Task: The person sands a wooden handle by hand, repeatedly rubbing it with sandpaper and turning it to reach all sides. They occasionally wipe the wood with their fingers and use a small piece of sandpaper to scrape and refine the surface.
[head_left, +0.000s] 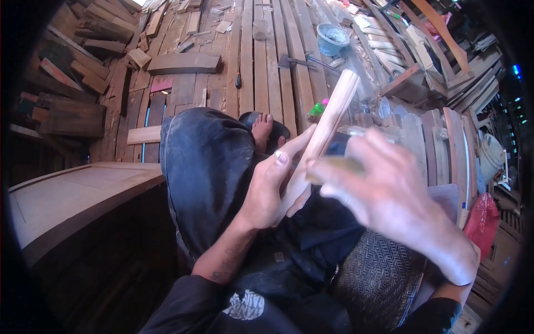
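A pale, long piece of wood [332, 114] slants up and away from my lap, its far end pointing to the upper right. My left hand [267, 186] is wrapped around its near part, thumb along the side and fingers underneath. Blurred by motion, my right hand [384, 181] is closed on a flat yellowish-brown piece that looks like sandpaper [337, 168], held right at the wood's right side. Below both hands lie my legs in dark trousers [208, 161].
Beyond my feet, a hammer [295, 61], a dark-handled tool [238, 81] and a bucket [332, 40] stand or lie on the plank floor [245, 44]. Wood blocks [184, 63] are at the left. A wooden panel [83, 192] is beside my leg. A red cloth [480, 225] hangs right.
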### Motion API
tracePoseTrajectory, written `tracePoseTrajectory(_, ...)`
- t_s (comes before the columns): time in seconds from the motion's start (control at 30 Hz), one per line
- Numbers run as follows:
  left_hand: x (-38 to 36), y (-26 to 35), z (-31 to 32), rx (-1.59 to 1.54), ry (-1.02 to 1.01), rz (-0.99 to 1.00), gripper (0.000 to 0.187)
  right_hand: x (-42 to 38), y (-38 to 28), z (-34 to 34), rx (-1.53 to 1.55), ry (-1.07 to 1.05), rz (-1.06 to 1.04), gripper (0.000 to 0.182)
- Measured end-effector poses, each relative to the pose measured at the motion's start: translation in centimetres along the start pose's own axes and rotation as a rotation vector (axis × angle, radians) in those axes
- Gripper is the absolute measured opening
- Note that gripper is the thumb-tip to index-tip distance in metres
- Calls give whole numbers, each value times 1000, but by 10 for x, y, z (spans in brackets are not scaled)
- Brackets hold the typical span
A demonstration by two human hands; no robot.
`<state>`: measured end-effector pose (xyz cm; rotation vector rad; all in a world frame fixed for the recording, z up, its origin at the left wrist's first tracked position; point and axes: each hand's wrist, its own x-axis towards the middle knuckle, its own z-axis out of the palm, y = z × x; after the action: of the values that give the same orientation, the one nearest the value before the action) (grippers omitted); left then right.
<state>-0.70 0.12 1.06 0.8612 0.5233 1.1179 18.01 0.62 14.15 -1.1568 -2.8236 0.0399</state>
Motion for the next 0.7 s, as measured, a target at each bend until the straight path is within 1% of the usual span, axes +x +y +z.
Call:
tracePoseTrajectory(0.03, -3, 0, 0, 2, 12, -6, 77, 4, 10, 1, -44, 59, -7, 37)
tracePoseTrajectory(0.1, -5, 1, 1, 13, 22, 6, 77, 7, 8, -8, -88, 124, 27, 35)
tracePoseTrajectory(0.17, -4, 2, 2, 18, 16, 23, 77, 2, -3, -5, 24, 0, 6, 36)
tracePoseTrajectory(0.2, -2, 2, 3, 16, 12, 25, 77, 0, -6, -1, 83, 27, -51, 38)
tracePoseTrajectory(0.3, -7, 4, 3, -17, 0, -16, 78, 4, 13, -3, -9, 30, -5, 43)
tracePoseTrajectory(0.43, 0, 5, 3, -68, -31, -4, 78, 1, -4, 1, 88, -39, 3, 41)
tracePoseTrajectory(0.47, 1, 3, 2, -72, -32, 3, 78, 2, -4, 1, 128, 35, -41, 39)
tracePoseTrajectory(0.57, -3, -4, 0, -82, -26, -3, 79, 8, 20, -2, -15, 79, 6, 41)
tracePoseTrajectory(0.6, -6, -2, 3, -75, 6, -19, 79, 8, 19, -3, -52, 103, 17, 39)
tracePoseTrajectory(0.67, -4, 2, -1, -107, -60, 7, 78, 4, 6, 3, 45, 40, -42, 38)
tracePoseTrajectory(0.7, -3, 2, 3, -78, -20, 29, 80, -1, 0, 8, 95, 6, -71, 37)
